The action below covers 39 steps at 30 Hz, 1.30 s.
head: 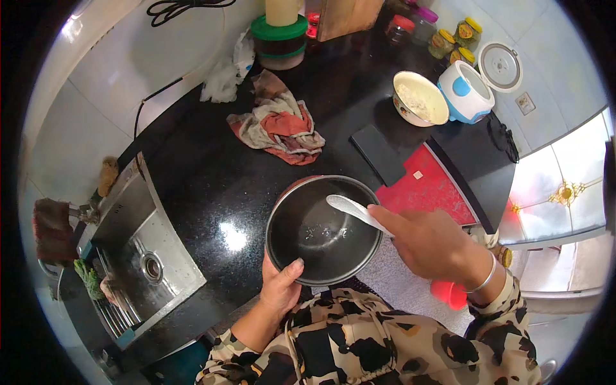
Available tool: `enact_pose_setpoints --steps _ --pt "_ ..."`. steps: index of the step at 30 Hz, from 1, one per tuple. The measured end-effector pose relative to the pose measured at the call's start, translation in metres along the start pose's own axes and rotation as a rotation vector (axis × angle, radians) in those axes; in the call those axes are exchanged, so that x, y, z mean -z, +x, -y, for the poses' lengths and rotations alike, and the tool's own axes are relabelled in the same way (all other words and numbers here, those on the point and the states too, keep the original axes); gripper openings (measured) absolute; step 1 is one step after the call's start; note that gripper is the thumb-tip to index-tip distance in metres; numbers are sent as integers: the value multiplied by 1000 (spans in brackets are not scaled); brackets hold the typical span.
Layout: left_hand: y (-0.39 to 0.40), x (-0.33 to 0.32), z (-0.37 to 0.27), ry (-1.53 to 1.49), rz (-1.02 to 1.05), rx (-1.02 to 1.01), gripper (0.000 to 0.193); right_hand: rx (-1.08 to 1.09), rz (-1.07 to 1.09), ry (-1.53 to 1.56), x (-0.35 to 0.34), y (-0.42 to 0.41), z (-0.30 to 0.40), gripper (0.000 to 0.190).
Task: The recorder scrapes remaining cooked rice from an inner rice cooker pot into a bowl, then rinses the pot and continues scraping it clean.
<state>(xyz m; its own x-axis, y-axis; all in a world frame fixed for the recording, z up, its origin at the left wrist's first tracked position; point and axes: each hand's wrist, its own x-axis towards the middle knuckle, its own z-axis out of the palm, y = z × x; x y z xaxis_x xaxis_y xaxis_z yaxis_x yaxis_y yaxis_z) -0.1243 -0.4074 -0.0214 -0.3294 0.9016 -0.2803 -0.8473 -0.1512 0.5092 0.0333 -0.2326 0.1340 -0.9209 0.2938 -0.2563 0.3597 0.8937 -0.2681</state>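
Note:
My left hand point(281, 284) grips the near left rim of a round, dark-lined pot point(308, 216), thumb over the edge. The pot is tilted so that its inside faces me, and a few small whitish bits or drops lie on its bottom. Between the fingers of my right hand point(428, 243) is a white plastic rice paddle point(353, 208). Its blade reaches over the right side of the pot's opening; whether it touches the lining I cannot tell.
A steel sink point(168, 255) lies left. Beyond the pot are a crumpled cloth point(288, 127), a black slab point(378, 154) and an enamel bowl of whitish powder or grain point(418, 98). A small rice cooker point(464, 91) stands with its lid up, near several jars point(442, 43).

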Motion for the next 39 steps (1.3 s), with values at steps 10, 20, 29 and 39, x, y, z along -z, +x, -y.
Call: enact_pose_setpoints --steps 10,20,29,39 --pt "7 -4 2 253 -105 -245 102 -30 40 262 -71 -2 27 67" --pt "6 -9 7 295 -79 -277 102 -155 -90 83 -45 -6 8 64" --pt "5 -1 14 288 -66 -208 103 -56 -12 521 -57 -8 17 70" --pt "1 3 8 219 -20 -178 103 39 70 210 -58 -9 18 68"
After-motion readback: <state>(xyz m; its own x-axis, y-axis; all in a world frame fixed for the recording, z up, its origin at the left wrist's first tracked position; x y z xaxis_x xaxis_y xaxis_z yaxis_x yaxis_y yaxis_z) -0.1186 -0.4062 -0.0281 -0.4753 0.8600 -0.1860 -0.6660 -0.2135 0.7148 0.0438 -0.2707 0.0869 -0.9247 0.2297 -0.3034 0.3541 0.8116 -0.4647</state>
